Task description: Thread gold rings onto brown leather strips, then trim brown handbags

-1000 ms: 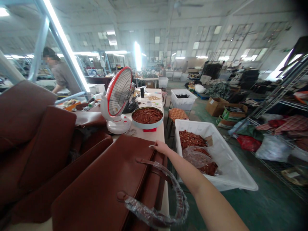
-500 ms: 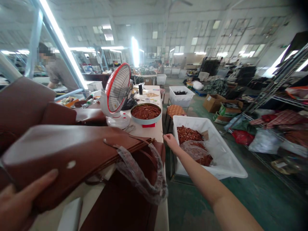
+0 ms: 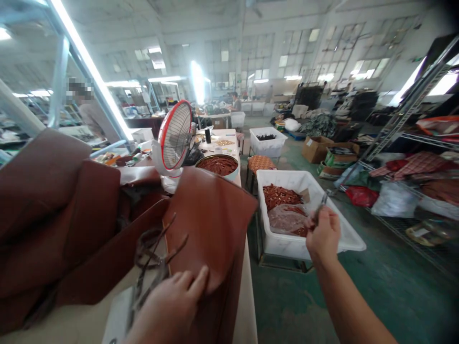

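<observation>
My left hand grips the lower edge of a brown leather bag and holds it upright over the worktable; its straps blur with motion. My right hand is raised to the right of the table, over the white bin, closed on a thin metal tool that I cannot name. A pile of more brown bags lies to the left.
A red-rimmed fan and a round tin of brown leather pieces stand behind the bag. The white bin holds brown pieces. A stool, another bin, wire shelving and a person at the far left.
My left hand has swung the bag from lying flat to upright. My right hand has drawn back from the table edge and risen to the right with the thin tool.
</observation>
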The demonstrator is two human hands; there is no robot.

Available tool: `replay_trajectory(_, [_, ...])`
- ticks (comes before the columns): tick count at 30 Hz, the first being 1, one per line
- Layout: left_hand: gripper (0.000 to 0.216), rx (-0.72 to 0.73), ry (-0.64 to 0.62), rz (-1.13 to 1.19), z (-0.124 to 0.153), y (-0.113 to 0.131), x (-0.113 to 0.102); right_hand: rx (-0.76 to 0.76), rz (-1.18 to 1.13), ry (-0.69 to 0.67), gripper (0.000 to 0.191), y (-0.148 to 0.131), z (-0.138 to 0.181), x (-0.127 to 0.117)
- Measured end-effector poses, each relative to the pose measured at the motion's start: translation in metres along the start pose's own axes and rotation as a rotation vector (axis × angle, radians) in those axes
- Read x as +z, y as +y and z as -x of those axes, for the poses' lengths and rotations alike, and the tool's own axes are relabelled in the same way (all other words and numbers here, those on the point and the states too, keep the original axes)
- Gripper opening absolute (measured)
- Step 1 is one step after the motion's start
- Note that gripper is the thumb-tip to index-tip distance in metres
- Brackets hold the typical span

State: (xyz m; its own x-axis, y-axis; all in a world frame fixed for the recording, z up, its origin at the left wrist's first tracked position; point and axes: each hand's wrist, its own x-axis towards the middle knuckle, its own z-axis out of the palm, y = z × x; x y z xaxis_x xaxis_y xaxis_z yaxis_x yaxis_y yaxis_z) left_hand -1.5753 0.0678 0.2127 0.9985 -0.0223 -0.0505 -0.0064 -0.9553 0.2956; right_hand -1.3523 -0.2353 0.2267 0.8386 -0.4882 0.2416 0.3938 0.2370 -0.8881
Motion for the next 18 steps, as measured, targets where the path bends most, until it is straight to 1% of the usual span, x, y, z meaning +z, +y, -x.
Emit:
replay_trajectory(2, [0.055, 0.107, -0.226, -0.111, -0.008, 0.021, 0.02, -0.109, -0.123, -0.023, 0.025, -0.032, 0.023, -0.003])
replay_trajectory(3, [0.057, 0.136, -0.296, -0.152, -0.009, 0.032, 0.032, -0.126, -0.132, -0.079, 0.021, -0.044, 0.038, -0.003])
replay_trajectory(5, [0.059, 0.152, -0.339, -0.186, -0.003, 0.047, 0.051, -0.128, -0.047, -0.218, 0.017, -0.06, 0.074, -0.003])
replay_trajectory(6, [0.059, 0.149, -0.328, -0.171, 0.002, 0.05, 0.058, -0.126, 0.041, -0.333, 0.016, -0.062, 0.092, -0.001])
replay_trajectory(7, [0.059, 0.146, -0.305, -0.138, 0.008, 0.05, 0.062, -0.127, 0.14, -0.481, 0.017, -0.061, 0.11, 0.001])
replay_trajectory(9, [0.056, 0.142, -0.248, -0.014, 0.022, 0.04, 0.062, -0.128, 0.335, -0.854, 0.018, -0.051, 0.139, 0.007])
replay_trajectory(10, [0.049, 0.126, -0.218, 0.063, 0.028, 0.031, 0.059, -0.137, 0.435, -1.028, 0.018, -0.045, 0.15, 0.011])
replay_trajectory(11, [0.039, 0.091, -0.188, 0.133, 0.034, 0.021, 0.056, -0.156, 0.535, -1.169, 0.018, -0.038, 0.159, 0.014])
replay_trajectory(12, [0.029, 0.036, -0.157, 0.188, 0.039, 0.011, 0.054, -0.179, 0.634, -1.268, 0.017, -0.032, 0.166, 0.017])
replay_trajectory(13, [0.023, -0.03, -0.125, 0.227, 0.043, 0.001, 0.052, -0.208, 0.725, -1.326, 0.017, -0.027, 0.171, 0.02])
replay_trajectory(15, [0.023, -0.153, -0.051, 0.27, 0.045, -0.015, 0.055, -0.249, 0.863, -1.374, 0.016, -0.02, 0.176, 0.024])
replay_trajectory(16, [0.025, -0.191, -0.02, 0.285, 0.043, -0.019, 0.058, -0.254, 0.914, -1.397, 0.015, -0.019, 0.178, 0.025])
replay_trajectory(18, [0.036, -0.214, 0.002, 0.316, 0.035, -0.02, 0.065, -0.262, 1.001, -1.447, 0.015, -0.019, 0.18, 0.026])
